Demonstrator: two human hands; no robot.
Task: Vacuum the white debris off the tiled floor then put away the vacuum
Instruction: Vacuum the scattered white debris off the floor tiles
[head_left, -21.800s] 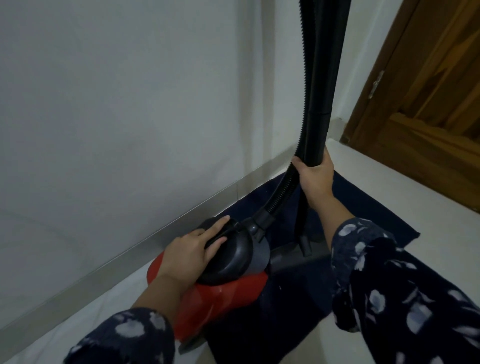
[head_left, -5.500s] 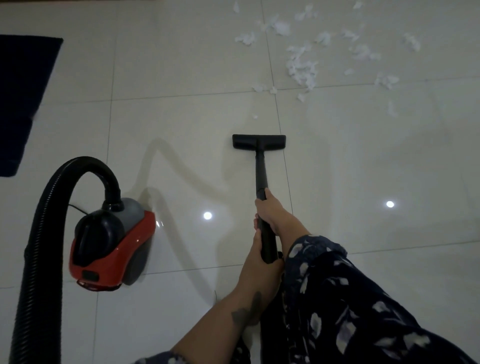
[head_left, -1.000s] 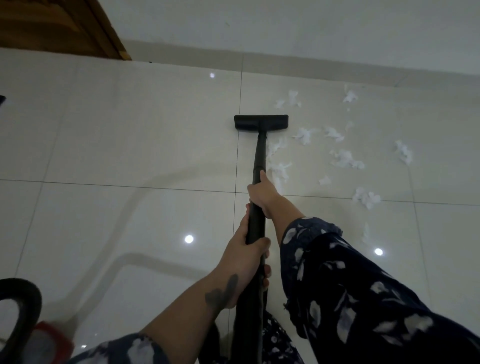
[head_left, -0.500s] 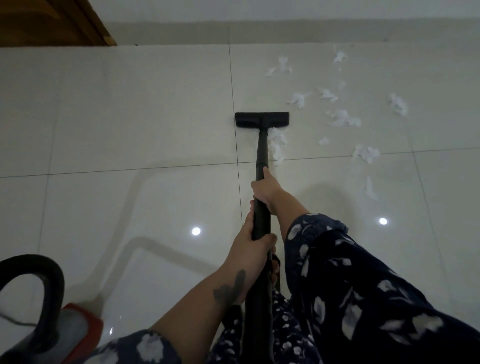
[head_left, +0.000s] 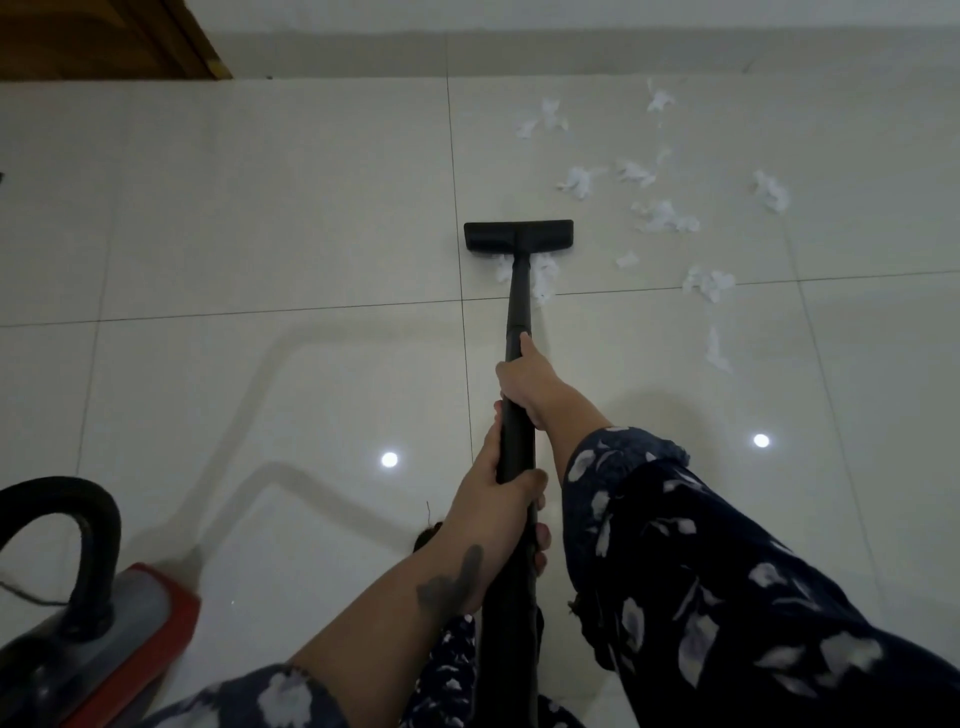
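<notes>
Both hands grip the black vacuum wand. My right hand holds it higher up the tube and my left hand holds it lower, nearer my body. The flat black floor nozzle rests on the glossy tiled floor, with a small clump of white debris just behind it beside the wand. Several more scraps of white debris lie scattered to the right and beyond the nozzle. The red and grey vacuum body with its black hose sits at the bottom left.
A pale wall with a skirting strip runs along the far edge of the floor. A wooden door stands at the top left. Ceiling lights reflect as bright spots on the tiles.
The nozzle has been drawn back toward me over the clump of debris beside the wand. The vacuum body has come further into view at the bottom left.
</notes>
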